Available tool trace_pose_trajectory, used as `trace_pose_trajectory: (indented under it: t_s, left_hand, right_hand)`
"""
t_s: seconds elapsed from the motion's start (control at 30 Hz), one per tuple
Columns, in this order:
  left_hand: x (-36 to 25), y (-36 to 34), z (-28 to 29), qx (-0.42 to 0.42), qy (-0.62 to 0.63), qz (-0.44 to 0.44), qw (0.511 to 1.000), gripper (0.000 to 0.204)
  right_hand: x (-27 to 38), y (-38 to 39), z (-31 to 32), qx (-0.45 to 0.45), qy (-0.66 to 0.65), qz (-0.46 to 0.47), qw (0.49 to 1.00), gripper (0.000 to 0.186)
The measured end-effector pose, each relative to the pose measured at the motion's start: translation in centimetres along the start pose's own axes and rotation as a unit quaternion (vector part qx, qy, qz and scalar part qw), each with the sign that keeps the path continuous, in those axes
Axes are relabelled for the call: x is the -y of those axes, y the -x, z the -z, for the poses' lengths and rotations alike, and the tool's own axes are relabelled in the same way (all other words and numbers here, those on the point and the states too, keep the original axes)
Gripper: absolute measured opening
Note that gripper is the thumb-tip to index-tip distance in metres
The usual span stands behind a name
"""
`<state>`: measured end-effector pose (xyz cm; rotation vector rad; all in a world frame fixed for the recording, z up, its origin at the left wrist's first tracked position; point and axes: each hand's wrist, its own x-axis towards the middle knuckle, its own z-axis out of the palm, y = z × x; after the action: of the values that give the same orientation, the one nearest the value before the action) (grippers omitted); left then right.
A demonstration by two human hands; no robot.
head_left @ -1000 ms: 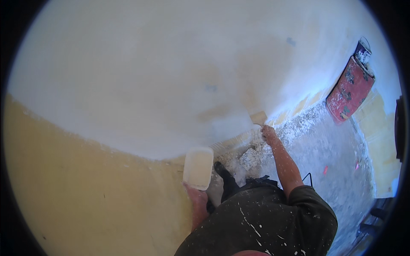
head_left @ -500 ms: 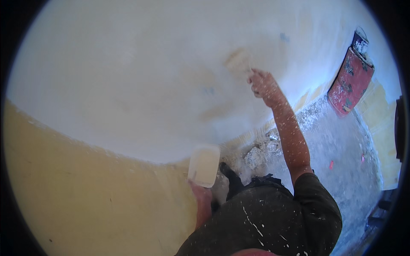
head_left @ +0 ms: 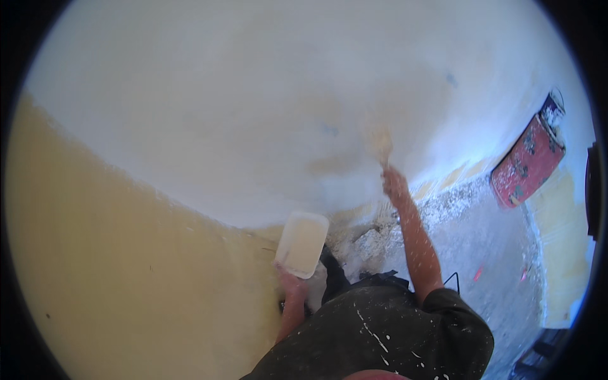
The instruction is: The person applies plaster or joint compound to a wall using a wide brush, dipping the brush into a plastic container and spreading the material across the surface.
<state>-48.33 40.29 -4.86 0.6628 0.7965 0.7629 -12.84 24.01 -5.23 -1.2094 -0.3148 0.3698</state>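
Observation:
My left hand (head_left: 291, 283) grips the near end of a shallow, cream-white rectangular tub (head_left: 283, 240), held low in front of the wall; its contents look pale and smooth. In my outstretched right hand (head_left: 395, 185) is a wide paintbrush (head_left: 380, 144), closed in the fingers by its handle. The brush's pale head points up at the wall and is blurred by motion; whether the bristles touch the wall I cannot tell. Whitish coating (head_left: 221, 95) covers the upper wall, with yellowish patches showing through around the brush. White specks dot my right forearm.
Yellow wall (head_left: 139, 253) runs along the lower left. At the right, a red patterned piece (head_left: 529, 161) lies against the wall's foot, with a paint-smeared dark can (head_left: 553, 114) at its far end. Pale rubble (head_left: 367, 246) and white splatter mark the grey floor (head_left: 494, 253).
My right hand and the brush have swept downward along the wall. The tub stays in my left hand, nearly in place. My view has shifted slightly.

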Motion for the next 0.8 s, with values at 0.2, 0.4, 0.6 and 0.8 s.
trace_pose_trajectory:
  t_s: [0.2, 0.4, 0.6, 0.8]
  left_hand:
    - [0.9, -0.5, 2.2, -0.017, 0.007, -0.039, 0.999, 0.061]
    - [-0.8, 0.4, 0.0, -0.048, 0.012, -0.012, 0.999, 0.06]
    - [-0.5, 1.6, 0.8, -0.012, -0.023, -0.065, 0.998, 0.06]
    - [-0.6, 1.5, 1.0, -0.02, 0.023, -0.048, 0.998, 0.058]
  right_hand:
    - [-9.6, 0.7, 3.3, 0.038, 0.006, -0.219, 0.975, 0.013]
    - [6.8, -0.3, -7.7, 0.106, -0.128, -0.089, 0.982, 0.01]
    - [26.8, 3.8, -16.7, 0.047, -0.156, -0.016, 0.987, 0.043]
    - [23.4, -0.3, -16.2, 0.101, -0.168, -0.01, 0.98, 0.043]
